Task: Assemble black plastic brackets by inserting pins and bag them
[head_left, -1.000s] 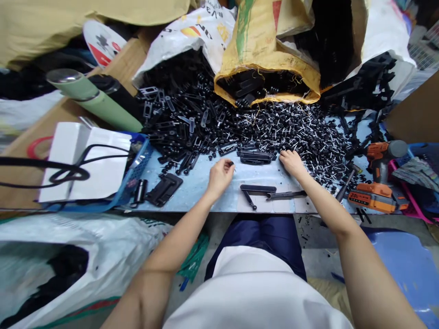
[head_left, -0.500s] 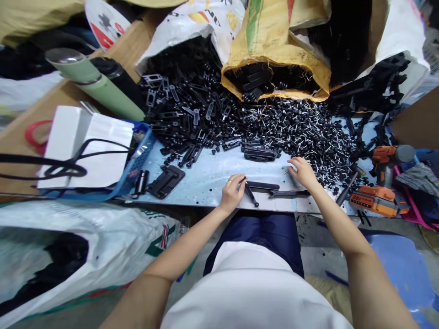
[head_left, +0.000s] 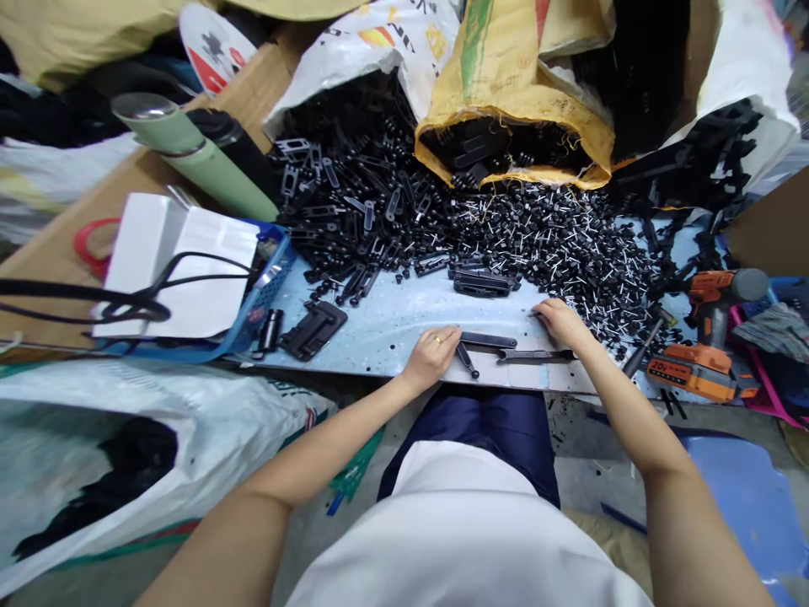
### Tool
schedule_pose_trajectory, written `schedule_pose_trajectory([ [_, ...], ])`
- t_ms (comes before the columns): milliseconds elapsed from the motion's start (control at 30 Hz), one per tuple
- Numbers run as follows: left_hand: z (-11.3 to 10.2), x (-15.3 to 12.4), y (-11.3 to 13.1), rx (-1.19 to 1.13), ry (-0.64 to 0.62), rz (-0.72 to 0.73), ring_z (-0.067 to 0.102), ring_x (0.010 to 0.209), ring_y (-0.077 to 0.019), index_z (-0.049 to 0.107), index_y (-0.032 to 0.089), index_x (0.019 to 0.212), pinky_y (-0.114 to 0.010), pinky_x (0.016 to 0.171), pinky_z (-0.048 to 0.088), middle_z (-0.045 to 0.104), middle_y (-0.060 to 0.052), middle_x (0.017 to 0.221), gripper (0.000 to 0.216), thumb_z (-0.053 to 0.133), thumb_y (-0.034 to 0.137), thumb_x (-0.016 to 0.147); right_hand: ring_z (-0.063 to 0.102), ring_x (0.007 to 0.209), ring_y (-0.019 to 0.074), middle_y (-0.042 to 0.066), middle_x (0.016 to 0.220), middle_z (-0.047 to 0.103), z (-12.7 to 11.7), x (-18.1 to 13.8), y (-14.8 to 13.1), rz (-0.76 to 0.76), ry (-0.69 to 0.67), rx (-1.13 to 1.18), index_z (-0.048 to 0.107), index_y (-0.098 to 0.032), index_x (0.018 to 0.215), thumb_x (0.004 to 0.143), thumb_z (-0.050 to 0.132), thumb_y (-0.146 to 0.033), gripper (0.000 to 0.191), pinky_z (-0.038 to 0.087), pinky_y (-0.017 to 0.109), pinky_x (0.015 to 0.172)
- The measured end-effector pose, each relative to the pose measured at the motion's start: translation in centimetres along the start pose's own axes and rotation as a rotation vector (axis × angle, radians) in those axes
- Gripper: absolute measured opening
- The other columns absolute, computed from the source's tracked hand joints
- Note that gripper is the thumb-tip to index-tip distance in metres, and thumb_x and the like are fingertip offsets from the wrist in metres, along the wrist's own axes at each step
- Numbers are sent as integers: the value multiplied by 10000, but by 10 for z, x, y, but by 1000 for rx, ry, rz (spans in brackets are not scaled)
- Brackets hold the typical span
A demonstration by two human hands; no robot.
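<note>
My left hand (head_left: 432, 354) rests at the near edge of the pale blue table (head_left: 392, 324), fingers curled and pinched at the left end of a flat black plastic bar (head_left: 488, 340). A short black piece (head_left: 468, 361) slants down just beside it. My right hand (head_left: 559, 321) is curled at the edge of the heap of small black pins with metal tips (head_left: 556, 244), and I cannot make out what its fingers hold. A long dark strip (head_left: 534, 356) lies under that wrist.
A heap of black plastic clips (head_left: 354, 219) spills from a white sack; a yellow sack (head_left: 506, 101) lies behind. An orange cordless drill (head_left: 701, 337) is at right, a blue basket (head_left: 262, 295) with white paper and a green flask (head_left: 195, 160) at left. A black hinge part (head_left: 313, 329) lies nearby.
My left hand came down from the table's middle to the black bar at the near edge. My right hand drew back slightly from the pin heap toward the bar's right end.
</note>
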State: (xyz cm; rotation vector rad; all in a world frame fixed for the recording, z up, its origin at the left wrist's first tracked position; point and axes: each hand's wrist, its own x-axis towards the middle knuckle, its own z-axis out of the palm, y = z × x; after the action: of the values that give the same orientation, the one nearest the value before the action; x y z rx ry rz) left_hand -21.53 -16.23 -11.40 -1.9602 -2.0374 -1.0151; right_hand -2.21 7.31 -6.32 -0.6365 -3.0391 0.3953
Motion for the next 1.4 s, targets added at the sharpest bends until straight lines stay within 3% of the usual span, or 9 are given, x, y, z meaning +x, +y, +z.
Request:
schedule_pose_trajectory([
  [267, 3, -9, 6, -18, 75, 8, 611, 1014, -217, 494, 152, 1207, -377, 810, 513, 646, -146, 1079, 333, 386, 152, 892, 592, 716, 144, 69, 852, 636, -25, -24, -44, -112, 0, 309, 653, -167, 906, 841, 523, -261, 173, 470, 257, 645],
  [600, -2, -4, 10, 67, 48, -33, 589, 1039, -247, 534, 157, 1150, -447, 896, 429, 645, -143, 1060, 297, 404, 205, 887, 605, 744, 169, 87, 778, 630, -25, -10, -84, -154, -192, -58, 632, -142, 803, 817, 517, -103, 122, 445, 253, 668],
  [733, 1, 16, 29, 79, -121, 56, 534, 1108, -278, 531, 173, 1152, -497, 961, 337, 627, -133, 1088, 315, 418, 294, 883, 611, 847, 179, 108, 922, 655, 4, -28, -68, -215, 15, 90, 632, -167, 930, 887, 465, -251, 192, 485, 309, 746],
  [833, 6, 41, 47, 39, -335, 127, 539, 1061, -290, 509, 132, 1160, -439, 899, 380, 608, -157, 1096, 441, 506, 429, 834, 597, 931, 186, 120, 1065, 637, 26, -44, -54, -251, 183, 203, 594, -191, 1090, 906, 433, -332, 283, 492, 365, 796],
  [1000, 5, 57, 54, 73, -565, 174, 556, 991, -250, 503, 101, 1136, -335, 823, 409, 616, -144, 1047, 509, 566, 477, 798, 585, 928, 183, 113, 1053, 635, 30, -51, -43, -276, 154, 111, 559, -187, 1164, 897, 422, -439, 391, 477, 337, 785],
  [1133, 4, 48, 38, 142, -512, 246, 558, 985, -256, 444, 72, 1231, -345, 800, 418, 564, -195, 1165, 547, 485, 464, 852, 581, 818, 205, 123, 906, 642, 23, -46, -39, -187, 72, -152, 621, -154, 1012, 836, 422, -591, 511, 446, 310, 686],
  [1233, 4, 49, 31, 129, -455, 185, 589, 788, -234, 584, 74, 1023, -321, 657, 437, 642, -161, 878, 458, 385, 466, 893, 520, 584, 173, 78, 599, 562, 12, -45, -41, -129, 95, -233, 606, -154, 672, 818, 352, -665, 589, 370, 273, 539],
  [1333, -15, 54, 38, -24, -311, 158, 557, 613, -186, 606, 133, 708, -282, 559, 417, 586, -91, 609, 535, 271, 495, 914, 454, 493, 136, 43, 508, 481, -18, -51, -53, -277, 125, -80, 534, -177, 561, 849, 244, -663, 635, 308, 259, 490],
  [1400, -38, 54, 52, -264, -216, 200, 533, 548, -150, 582, 163, 653, -259, 537, 411, 556, -54, 555, 569, 207, 491, 926, 443, 478, 128, 29, 490, 457, -41, -60, -69, -444, 89, 170, 525, -188, 575, 863, 165, -658, 658, 311, 260, 490],
])
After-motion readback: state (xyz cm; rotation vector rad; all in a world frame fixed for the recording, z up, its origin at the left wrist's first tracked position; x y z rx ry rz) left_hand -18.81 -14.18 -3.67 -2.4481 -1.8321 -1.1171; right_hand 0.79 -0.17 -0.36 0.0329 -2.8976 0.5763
